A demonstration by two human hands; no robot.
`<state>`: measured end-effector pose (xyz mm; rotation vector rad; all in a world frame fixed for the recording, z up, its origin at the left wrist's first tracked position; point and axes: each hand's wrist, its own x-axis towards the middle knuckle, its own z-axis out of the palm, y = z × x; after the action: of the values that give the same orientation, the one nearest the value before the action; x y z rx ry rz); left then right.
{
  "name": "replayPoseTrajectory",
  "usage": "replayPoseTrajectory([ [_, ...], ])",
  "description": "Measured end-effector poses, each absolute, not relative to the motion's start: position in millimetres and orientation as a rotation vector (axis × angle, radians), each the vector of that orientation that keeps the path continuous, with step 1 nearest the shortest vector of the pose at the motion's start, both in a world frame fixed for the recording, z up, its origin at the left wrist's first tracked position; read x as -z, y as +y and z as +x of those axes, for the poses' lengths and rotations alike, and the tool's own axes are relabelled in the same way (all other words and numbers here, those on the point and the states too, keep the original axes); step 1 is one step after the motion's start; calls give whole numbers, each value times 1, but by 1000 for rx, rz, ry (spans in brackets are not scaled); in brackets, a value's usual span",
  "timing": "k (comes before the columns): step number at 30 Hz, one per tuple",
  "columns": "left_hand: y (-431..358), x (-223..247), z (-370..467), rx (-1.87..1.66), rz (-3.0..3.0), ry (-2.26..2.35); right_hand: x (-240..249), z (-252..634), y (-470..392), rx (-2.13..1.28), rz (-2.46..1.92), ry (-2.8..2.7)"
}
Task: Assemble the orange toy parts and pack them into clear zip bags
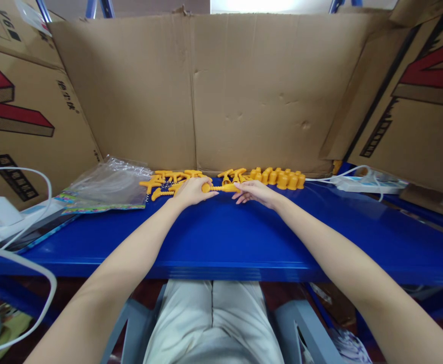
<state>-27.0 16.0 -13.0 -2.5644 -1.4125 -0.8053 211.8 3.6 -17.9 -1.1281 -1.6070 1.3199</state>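
Note:
Both hands meet over the back of the blue table. My left hand [194,193] is closed around the left end of a yellow plastic piece with a thin ribbed rod [217,188]. At the other end, my right hand [257,193] pinches its wider yellow part between thumb and fingers. Beside my left hand lie several yellow T-shaped plastic pieces [157,182], with small dark chains among them. Behind my right hand are a few more yellow T-handled pieces [238,174]. Several yellow cup-shaped caps [284,179] stand to the right. My fingers hide part of the held piece.
Cardboard walls [130,91] enclose the back and sides of the blue table [221,237]. Clear plastic bags [107,184] lie at left, near a white power strip with a charger [1,210] and looping cable. Another power strip [371,185] sits at right.

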Motion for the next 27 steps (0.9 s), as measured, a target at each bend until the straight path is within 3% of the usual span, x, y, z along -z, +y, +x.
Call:
replayPoseTrajectory([
  [4, 15, 13, -29, 815, -2615, -1378, 14, 208, 1, -1570, -1022, -1415],
  [8, 12, 13, -29, 937, -2638, -1370, 7, 212, 8, -1519, -953, -1244],
  [13, 17, 16, -30, 928, -2653, -1350, -3, 233, 37, -985, -912, -1231],
  [19, 24, 20, -32, 843, -2710, -1237, 2, 247, 68, -97, -1281, -1686],
  [27, 24, 20, -30, 775, -2710, -1212, 26, 255, 80, 162, -1416, -2080],
])
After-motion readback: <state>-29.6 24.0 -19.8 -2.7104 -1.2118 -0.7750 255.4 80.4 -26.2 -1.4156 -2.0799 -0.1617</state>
